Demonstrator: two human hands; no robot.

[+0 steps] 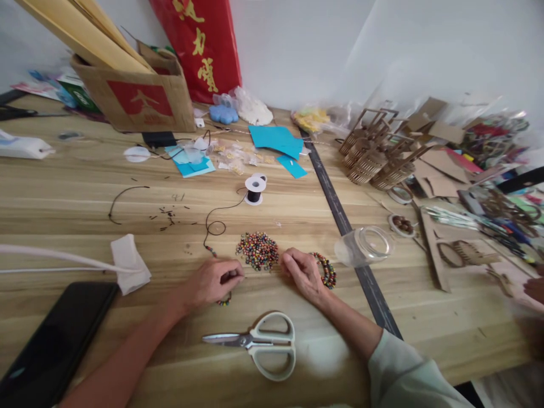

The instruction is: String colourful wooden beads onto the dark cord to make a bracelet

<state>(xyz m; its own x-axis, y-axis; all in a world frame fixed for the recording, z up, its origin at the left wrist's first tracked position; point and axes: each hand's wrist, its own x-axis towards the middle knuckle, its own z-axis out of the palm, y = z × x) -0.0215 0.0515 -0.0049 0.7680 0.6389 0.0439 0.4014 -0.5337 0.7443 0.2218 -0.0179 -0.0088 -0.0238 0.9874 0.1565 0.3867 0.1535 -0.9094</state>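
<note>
A pile of small multicoloured beads (258, 250) lies on the wooden table between my hands. My left hand (216, 279) is closed at the pile's lower left, pinching the black cord (207, 226); a few threaded beads (223, 302) show just below it. The cord runs up to a white spool (255, 190) wound with black. At the pile's right edge, my right hand (302, 272) has its fingers pressed together; whatever is between the fingertips is too small to name. Beside its wrist lies a ring of strung beads (328, 271), partly covered.
Scissors (267, 343) lie in front of my hands. A clear jar (365, 247) rests on its side at the right. A black phone (57, 340) is at the lower left, wooden baskets (369, 158) at the back right. Another person's hand (534, 289) shows at the right edge.
</note>
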